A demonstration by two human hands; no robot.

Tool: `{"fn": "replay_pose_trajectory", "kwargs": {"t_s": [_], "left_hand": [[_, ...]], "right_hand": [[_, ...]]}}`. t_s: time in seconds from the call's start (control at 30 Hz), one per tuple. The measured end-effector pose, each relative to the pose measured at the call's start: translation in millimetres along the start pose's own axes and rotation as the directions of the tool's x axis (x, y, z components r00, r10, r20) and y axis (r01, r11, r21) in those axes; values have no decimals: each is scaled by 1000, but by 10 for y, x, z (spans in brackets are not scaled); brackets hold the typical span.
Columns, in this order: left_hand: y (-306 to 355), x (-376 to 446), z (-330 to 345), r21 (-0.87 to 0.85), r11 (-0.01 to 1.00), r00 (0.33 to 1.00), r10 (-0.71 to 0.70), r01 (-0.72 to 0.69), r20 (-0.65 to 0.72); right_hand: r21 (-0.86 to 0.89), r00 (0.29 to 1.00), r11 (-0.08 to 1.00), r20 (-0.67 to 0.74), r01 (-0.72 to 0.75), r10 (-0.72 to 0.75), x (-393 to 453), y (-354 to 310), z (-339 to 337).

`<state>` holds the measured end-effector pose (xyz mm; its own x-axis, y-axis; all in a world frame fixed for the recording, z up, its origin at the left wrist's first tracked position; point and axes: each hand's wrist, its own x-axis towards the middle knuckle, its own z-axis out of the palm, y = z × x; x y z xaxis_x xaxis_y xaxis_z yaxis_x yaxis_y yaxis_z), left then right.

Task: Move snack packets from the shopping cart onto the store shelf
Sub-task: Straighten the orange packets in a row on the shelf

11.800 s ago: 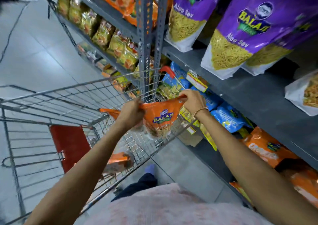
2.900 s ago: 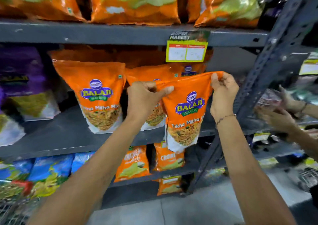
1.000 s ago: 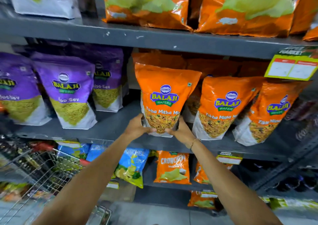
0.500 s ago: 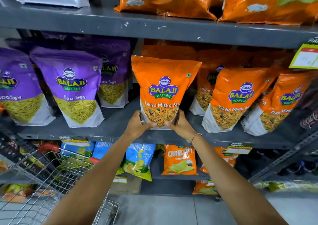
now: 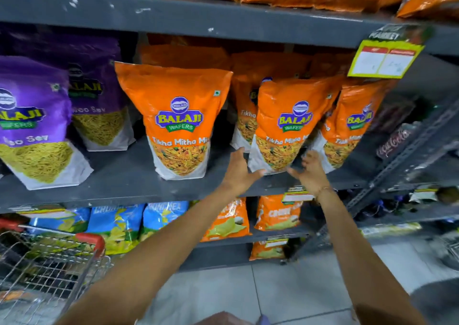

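Now both my hands, left hand [image 5: 239, 169] and right hand [image 5: 309, 169], had fingers spread, flanking the upright orange packet [image 5: 285, 126]'s base; neither gripped it.

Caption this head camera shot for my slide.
Both hands reach around an orange Balaji snack packet on the grey metal shelf.
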<state>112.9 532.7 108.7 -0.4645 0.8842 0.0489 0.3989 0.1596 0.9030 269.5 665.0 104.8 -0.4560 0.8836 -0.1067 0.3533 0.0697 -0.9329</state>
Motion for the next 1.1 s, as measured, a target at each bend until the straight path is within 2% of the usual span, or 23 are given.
{"fn": "replay_pose_trajectory", "kwargs": {"t_s": [0.03, 0.1, 0.23, 0.33, 0.57, 0.7, 0.77, 0.8, 0.87, 0.9, 0.93, 1.0, 1.1], "left_hand": [[39, 98, 46, -16, 1000, 999, 13, -12, 31], [113, 204, 92, -15, 1000, 997, 18, -17, 77], [0, 300, 134, 26, 996, 996, -83, 83, -13], [-142, 327, 62, 64, 984, 986, -166, 168, -36], [-289, 243, -150, 130, 976, 981, -161, 174, -105], [-289, 206, -146, 87, 977, 980, -186, 192, -71], [-278, 126, -60, 26, 987, 976, -154, 160, -156], [-249, 54, 14, -14, 989, 956, -144, 145, -255], [-160, -102, 195, -77, 992, 874, -127, 102, -469], [-75, -174, 293, -81, 994, 853, -105, 74, -511], [-1, -206, 401, -67, 997, 870, -75, 48, -487], [160, -177, 634, -23, 1000, 947, 1, -9, -322], [426, 88, 1027, 16, 996, 993, 87, -86, -79]], "right_hand": [[54, 998, 998, 64, -15, 11, 53, -27, -21], [31, 992, 999, 119, 34, -37, 130, -57, -27], [-96, 996, 993, 73, 64, -57, 255, -60, -25], [-184, 984, 977, 157, 110, -81, 315, -68, 2], [-201, 969, 959, 183, 201, -165, 337, -37, 242], [-186, 962, 957, 200, 224, -186, 282, -35, 203], [-159, 963, 967, 213, 199, -163, 216, -10, 120], [-182, 966, 967, 221, 176, -134, 178, 9, 48], [-307, 971, 943, 233, 127, -55, 127, 76, -185], [-375, 974, 921, 227, 102, -16, 96, 105, -340], [-426, 980, 901, 200, 80, 8, 76, 150, -513], [-472, 996, 881, 72, -3, 43, 58, 225, -862], [-362, 982, 930, -190, -66, -4, 184, 324, -1270]]}}
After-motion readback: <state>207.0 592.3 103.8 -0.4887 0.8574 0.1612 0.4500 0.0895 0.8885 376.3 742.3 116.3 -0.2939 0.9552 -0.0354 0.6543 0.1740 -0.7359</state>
